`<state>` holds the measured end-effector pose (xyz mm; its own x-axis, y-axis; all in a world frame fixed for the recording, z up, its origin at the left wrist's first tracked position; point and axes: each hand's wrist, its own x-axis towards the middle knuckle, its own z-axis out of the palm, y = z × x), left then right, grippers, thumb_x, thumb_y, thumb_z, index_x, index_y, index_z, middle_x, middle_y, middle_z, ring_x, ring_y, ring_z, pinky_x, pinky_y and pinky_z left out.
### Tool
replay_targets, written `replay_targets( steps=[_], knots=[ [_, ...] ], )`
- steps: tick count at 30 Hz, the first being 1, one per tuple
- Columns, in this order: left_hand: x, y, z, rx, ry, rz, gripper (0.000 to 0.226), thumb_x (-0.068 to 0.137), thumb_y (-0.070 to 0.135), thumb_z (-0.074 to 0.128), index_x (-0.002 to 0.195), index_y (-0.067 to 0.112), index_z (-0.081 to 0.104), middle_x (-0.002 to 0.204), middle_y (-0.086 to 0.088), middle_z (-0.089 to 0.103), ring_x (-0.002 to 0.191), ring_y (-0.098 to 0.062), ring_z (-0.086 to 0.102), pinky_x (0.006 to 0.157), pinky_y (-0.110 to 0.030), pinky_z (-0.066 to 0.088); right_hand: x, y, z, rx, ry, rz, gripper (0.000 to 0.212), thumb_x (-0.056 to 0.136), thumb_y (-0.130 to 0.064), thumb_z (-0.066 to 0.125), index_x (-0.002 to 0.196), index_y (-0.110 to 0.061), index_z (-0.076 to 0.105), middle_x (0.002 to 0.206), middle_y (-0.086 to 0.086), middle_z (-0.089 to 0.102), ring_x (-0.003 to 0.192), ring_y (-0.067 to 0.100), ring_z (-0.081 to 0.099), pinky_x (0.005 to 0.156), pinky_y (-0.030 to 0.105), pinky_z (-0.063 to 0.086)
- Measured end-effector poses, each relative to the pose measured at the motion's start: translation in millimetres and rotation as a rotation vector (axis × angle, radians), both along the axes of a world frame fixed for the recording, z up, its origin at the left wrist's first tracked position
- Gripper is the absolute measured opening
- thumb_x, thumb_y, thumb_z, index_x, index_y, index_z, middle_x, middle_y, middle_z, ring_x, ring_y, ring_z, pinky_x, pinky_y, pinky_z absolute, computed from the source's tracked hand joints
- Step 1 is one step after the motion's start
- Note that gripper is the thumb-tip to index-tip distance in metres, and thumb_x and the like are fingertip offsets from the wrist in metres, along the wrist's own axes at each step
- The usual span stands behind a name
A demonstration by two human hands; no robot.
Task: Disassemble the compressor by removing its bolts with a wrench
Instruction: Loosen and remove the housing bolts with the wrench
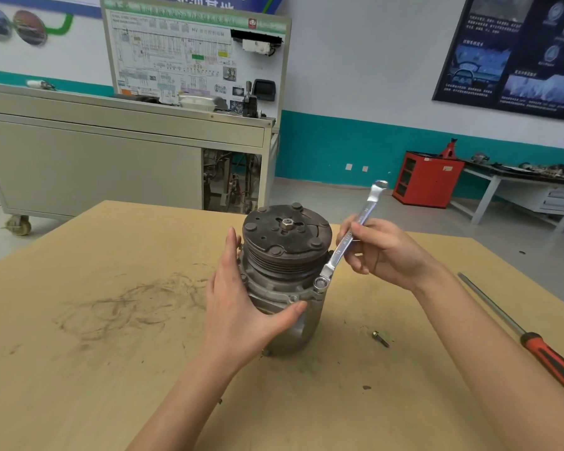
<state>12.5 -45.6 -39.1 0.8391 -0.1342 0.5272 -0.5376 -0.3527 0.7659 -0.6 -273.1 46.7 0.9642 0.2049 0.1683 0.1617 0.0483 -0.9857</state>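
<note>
A grey metal compressor (284, 288) with a rusty brown pulley on top stands upright on the wooden table (111, 353). My left hand (241, 304) wraps the compressor's left and front side, fingers straight up its side and thumb across the front. My right hand (381, 252) grips the middle of a silver wrench (349, 236). The wrench's ring end sits over a bolt (319, 282) on the compressor's right flange, and its handle slants up to the right. One loose bolt (380, 338) lies on the table to the right of the compressor.
A long screwdriver (531, 340) with a red and black handle lies along the table's right edge. Dark scuff marks cover the table left of the compressor. Beyond the table stand a grey cabinet on wheels (111, 164) and a red cabinet (427, 179).
</note>
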Motion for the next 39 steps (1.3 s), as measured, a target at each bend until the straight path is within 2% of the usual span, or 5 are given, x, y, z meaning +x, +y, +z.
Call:
replay_targets(
  steps=[12,20,23,28,39],
  knots=[
    [-2,0,1,0.000,0.001,0.009,0.119,0.048,0.080,0.061,0.131,0.067,-0.022,0.157,0.011,0.023,0.143,-0.018,0.023,0.118,-0.051,0.019,-31,29,-2,0.503,-0.171,-0.285,0.031,0.084,-0.029,0.047,0.072,-0.008,0.067,0.066,0.008,0.068,0.050,0.010,0.062,0.047,0.015,0.051],
    [-4,-1,3,0.006,-0.011,0.018,0.117,0.048,0.081,0.059,0.131,0.066,-0.022,0.158,0.009,0.023,0.141,-0.016,0.025,0.118,-0.050,0.019,-78,66,-16,-0.559,-0.908,-0.853,0.033,0.086,-0.054,0.052,0.079,-0.023,0.063,0.065,-0.006,0.067,0.051,0.012,0.063,0.053,0.023,0.050],
    [-6,-2,4,0.003,0.015,0.012,0.118,0.046,0.083,0.056,0.132,0.064,-0.022,0.157,0.012,0.023,0.134,-0.004,0.024,0.118,-0.047,0.018,-77,85,-31,-1.127,-1.505,-0.832,0.020,0.093,-0.025,0.059,0.083,-0.008,0.067,0.064,0.011,0.066,0.048,0.023,0.061,0.043,0.026,0.046],
    [-9,-2,7,-0.023,0.027,-0.024,0.108,0.050,0.081,0.051,0.134,0.060,-0.015,0.152,0.018,0.024,0.131,-0.003,0.027,0.117,-0.049,0.019,-70,103,-41,-1.269,-1.570,-0.865,0.021,0.064,-0.018,0.084,0.068,-0.003,0.071,0.061,0.011,0.061,0.045,0.021,0.054,0.040,0.027,0.045],
    [-8,-1,5,-0.015,0.039,-0.026,0.113,0.048,0.083,0.054,0.132,0.063,-0.020,0.157,0.013,0.022,0.139,-0.013,0.025,0.118,-0.046,0.016,-71,105,-57,-1.262,-1.458,-0.905,0.031,0.092,-0.025,0.059,0.073,-0.004,0.073,0.067,0.011,0.065,0.052,0.018,0.059,0.047,0.023,0.047]
  ],
)
